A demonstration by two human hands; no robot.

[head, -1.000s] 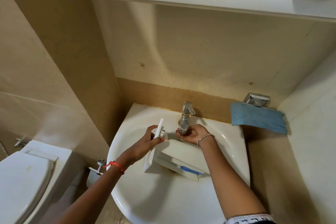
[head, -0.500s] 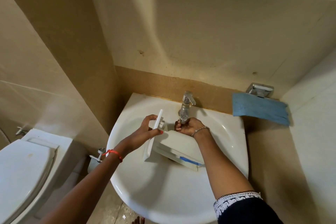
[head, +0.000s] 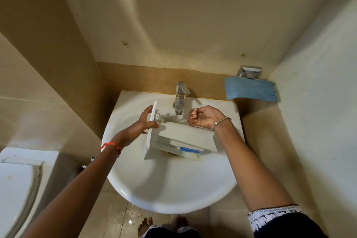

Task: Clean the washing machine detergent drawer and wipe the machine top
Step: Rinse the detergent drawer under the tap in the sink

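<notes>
Left hand (head: 146, 121): clamped on the upright front panel of the detergent drawer (head: 183, 137), fingers behind the panel, thumb across its inner face. A red thread bracelet (head: 111, 146) sits on that wrist.

Right hand (head: 202, 119): palm up, fingers curled in on the palm, nothing in it. It is just right of the water stream (head: 178, 117) and above the drawer's back end. A beaded bracelet (head: 220, 121) is on the wrist. The two hands are apart, with the tap between them.

Drawer: white plastic, lying tilted inside the wash basin (head: 164, 189), front panel to the left, body running right. A blue insert (head: 188, 149) shows in the near compartment. The panel's outer face is turned away, so any label there cannot be read.

Tap (head: 180, 96): chrome, single lever, at the back of the basin, with a thin stream running onto the drawer's far edge.

Right of the basin: a blue cloth (head: 251, 91) draped below a chrome wall fitting (head: 249, 71).

Left of the basin: a white toilet (head: 15, 189), lid down.

Bottom edge: bare toes (head: 144, 226) on wet beige floor tile, and a dark sleeve with white lace trim (head: 276, 216) on the right arm.
</notes>
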